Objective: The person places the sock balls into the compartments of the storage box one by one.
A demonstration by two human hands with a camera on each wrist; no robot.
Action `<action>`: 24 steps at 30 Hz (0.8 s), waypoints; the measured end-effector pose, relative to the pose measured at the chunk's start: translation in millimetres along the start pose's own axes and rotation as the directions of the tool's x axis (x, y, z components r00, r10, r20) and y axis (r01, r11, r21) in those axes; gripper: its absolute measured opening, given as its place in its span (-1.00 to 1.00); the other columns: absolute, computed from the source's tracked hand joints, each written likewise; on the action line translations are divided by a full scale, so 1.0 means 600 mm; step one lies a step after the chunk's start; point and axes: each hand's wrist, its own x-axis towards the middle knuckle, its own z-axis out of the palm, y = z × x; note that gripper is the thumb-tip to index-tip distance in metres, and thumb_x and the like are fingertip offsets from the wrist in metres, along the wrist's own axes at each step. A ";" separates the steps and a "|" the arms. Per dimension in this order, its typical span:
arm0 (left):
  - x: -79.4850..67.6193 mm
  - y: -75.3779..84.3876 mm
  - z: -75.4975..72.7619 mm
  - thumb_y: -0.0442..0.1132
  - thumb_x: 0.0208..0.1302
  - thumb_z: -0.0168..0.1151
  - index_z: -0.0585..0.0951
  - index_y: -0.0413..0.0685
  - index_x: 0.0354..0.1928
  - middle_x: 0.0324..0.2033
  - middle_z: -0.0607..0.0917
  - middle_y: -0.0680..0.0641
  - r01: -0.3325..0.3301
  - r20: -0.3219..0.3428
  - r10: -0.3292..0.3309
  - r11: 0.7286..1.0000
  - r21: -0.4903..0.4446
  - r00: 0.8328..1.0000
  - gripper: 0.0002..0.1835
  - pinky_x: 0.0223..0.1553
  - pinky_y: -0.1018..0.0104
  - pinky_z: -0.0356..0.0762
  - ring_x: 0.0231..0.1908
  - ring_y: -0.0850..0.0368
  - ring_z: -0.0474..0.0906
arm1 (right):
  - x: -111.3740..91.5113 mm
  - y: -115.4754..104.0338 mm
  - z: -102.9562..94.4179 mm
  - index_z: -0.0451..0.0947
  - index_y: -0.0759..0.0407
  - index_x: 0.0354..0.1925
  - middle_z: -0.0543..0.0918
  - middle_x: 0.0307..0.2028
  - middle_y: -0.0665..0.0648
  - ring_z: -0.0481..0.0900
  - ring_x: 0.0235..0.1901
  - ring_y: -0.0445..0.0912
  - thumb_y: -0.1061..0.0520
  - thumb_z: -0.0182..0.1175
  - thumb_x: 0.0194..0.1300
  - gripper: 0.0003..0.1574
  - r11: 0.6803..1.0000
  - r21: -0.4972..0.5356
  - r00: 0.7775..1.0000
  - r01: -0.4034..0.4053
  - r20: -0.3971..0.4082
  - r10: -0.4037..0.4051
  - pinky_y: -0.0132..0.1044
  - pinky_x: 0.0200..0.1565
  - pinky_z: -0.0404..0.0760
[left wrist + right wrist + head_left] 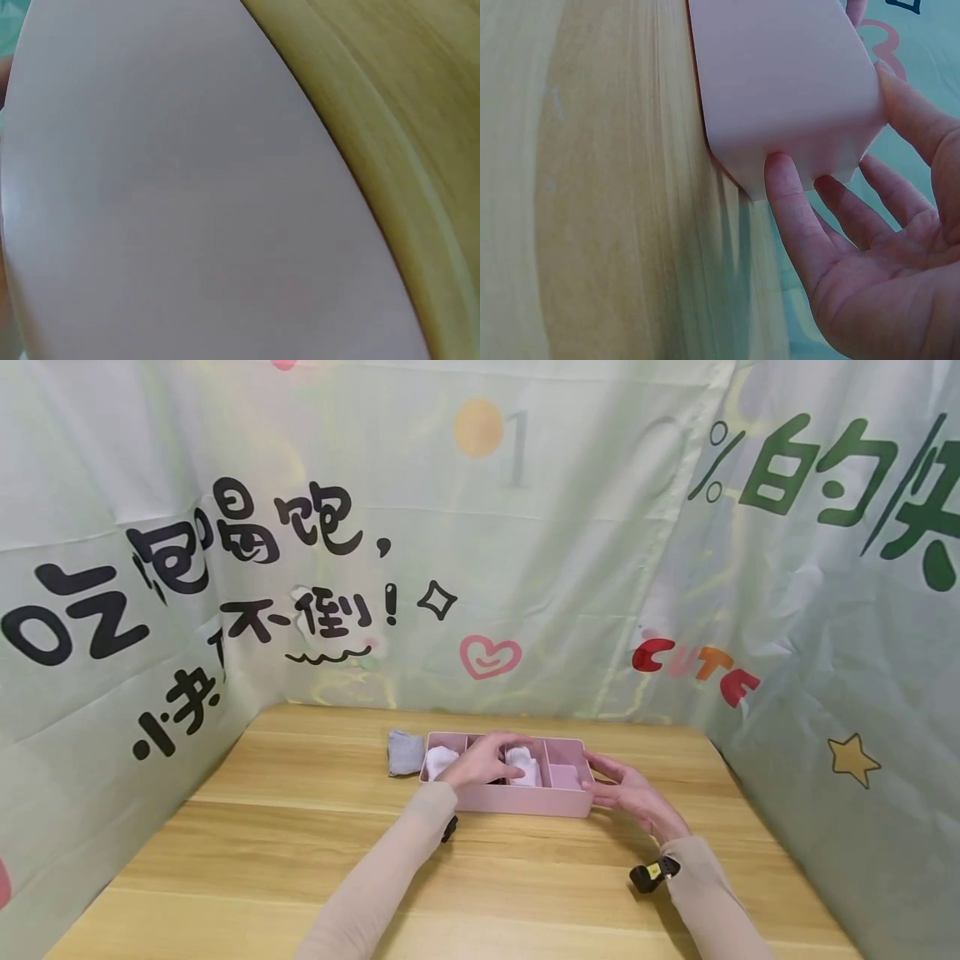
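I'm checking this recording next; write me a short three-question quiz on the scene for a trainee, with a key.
1. Multiple choice: where does the grey cloth lie?
A. Inside the pink box
B. On the table, to the left of the box
C. In the right hand

2. True or false: the right hand is inside the leftmost compartment of the box.

3. Fill in: the left hand is over the box, and the bundle in the leftmost compartment is ____ in colour.

Key:
1. B
2. False; it touches the right end of the box.
3. White
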 end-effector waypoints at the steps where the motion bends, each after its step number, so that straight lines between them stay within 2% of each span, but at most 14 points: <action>1: -0.003 -0.003 -0.001 -0.27 0.19 0.40 0.48 -0.03 0.32 0.23 0.57 -0.08 0.008 -0.011 -0.008 0.999 -0.037 1.000 -0.38 -0.07 0.32 0.54 -0.11 0.08 0.56 | 0.001 0.001 0.001 -0.01 0.21 0.52 -0.01 0.52 0.34 0.51 0.17 -0.03 0.22 0.23 0.35 -0.06 1.000 0.003 1.000 -0.002 0.000 0.002 -0.27 0.04 0.63; 3: -0.008 -0.010 -0.005 -0.32 0.21 0.37 0.50 -0.10 0.29 0.20 0.59 -0.13 0.014 -0.034 -0.018 0.993 -0.118 0.999 -0.43 -0.15 0.37 0.57 -0.18 0.08 0.59 | 0.002 0.001 0.003 -0.02 0.22 0.53 -0.02 0.52 0.35 0.52 0.15 -0.07 0.21 0.23 0.35 -0.05 1.000 0.006 1.000 0.002 0.008 -0.002 -0.28 0.04 0.63; 5: -0.012 -0.015 -0.010 -0.37 0.23 0.34 0.52 -0.19 0.24 0.12 0.63 -0.21 0.006 -0.074 -0.020 0.983 -0.182 0.997 -0.49 -0.10 0.37 0.59 -0.13 0.04 0.63 | 0.002 0.002 0.004 -0.03 0.22 0.53 -0.02 0.52 0.36 0.51 0.15 -0.10 0.21 0.23 0.35 -0.05 1.000 0.010 1.000 0.005 0.006 -0.005 -0.29 0.03 0.63; 8: -0.020 -0.023 -0.021 -0.40 0.26 0.30 0.58 -0.23 0.16 0.03 0.67 -0.25 -0.003 -0.161 -0.034 0.975 -0.223 0.986 -0.60 0.00 0.31 0.59 -0.03 -0.01 0.63 | 0.002 0.003 0.003 -0.03 0.22 0.53 -0.03 0.52 0.37 0.49 0.16 -0.11 0.21 0.22 0.36 -0.06 1.000 0.011 1.000 0.013 0.003 -0.013 -0.29 0.04 0.62; 11: -0.027 -0.030 -0.032 -0.38 0.27 0.29 0.63 -0.18 0.09 -0.04 0.71 -0.19 0.002 -0.235 -0.055 0.975 -0.221 0.970 -0.67 0.02 0.23 0.60 -0.02 -0.01 0.64 | 0.002 0.003 0.000 -0.03 0.21 0.53 -0.02 0.51 0.38 0.48 0.18 -0.09 0.21 0.22 0.36 -0.06 1.000 0.009 1.000 0.014 -0.002 -0.014 -0.29 0.04 0.62; 14: -0.034 -0.037 -0.041 -0.35 0.28 0.30 0.66 -0.14 0.04 -0.07 0.74 -0.15 -0.003 -0.277 -0.055 0.979 -0.204 0.959 -0.71 -0.02 0.21 0.61 -0.07 0.03 0.65 | 0.002 0.001 -0.001 -0.04 0.21 0.53 -0.03 0.51 0.38 0.48 0.19 -0.07 0.21 0.23 0.35 -0.05 1.000 0.011 1.000 0.014 0.005 -0.014 -0.28 0.05 0.62; 18: -0.041 -0.043 -0.050 -0.36 0.26 0.31 0.69 -0.18 -0.03 -0.11 0.75 -0.18 -0.017 -0.329 -0.053 0.978 -0.206 0.943 -0.76 -0.10 0.29 0.61 -0.16 0.06 0.66 | 0.002 0.001 0.000 -0.02 0.21 0.53 -0.02 0.51 0.37 0.47 0.21 -0.03 0.22 0.23 0.35 -0.06 1.000 0.015 1.000 0.010 -0.002 -0.010 -0.27 0.05 0.62; 22: -0.048 -0.048 -0.060 -0.39 0.23 0.32 0.70 -0.23 -0.10 -0.20 0.76 -0.20 -0.031 -0.389 -0.059 0.975 -0.221 0.919 -0.81 -0.21 0.40 0.58 -0.29 0.17 0.64 | 0.002 0.002 0.000 -0.01 0.20 0.53 -0.02 0.52 0.35 0.43 0.25 0.02 0.24 0.21 0.36 -0.08 1.000 0.009 1.000 0.004 -0.007 -0.004 -0.27 0.06 0.62; 24: -0.054 -0.050 -0.066 -0.41 0.23 0.31 0.70 -0.25 -0.11 -0.22 0.76 -0.21 -0.030 -0.402 -0.068 0.972 -0.233 0.913 -0.82 -0.24 0.43 0.56 -0.32 0.21 0.62 | 0.002 0.003 0.000 -0.02 0.20 0.53 -0.02 0.52 0.35 0.43 0.25 0.02 0.24 0.19 0.37 -0.08 1.000 0.008 1.000 0.003 -0.006 -0.003 -0.27 0.06 0.62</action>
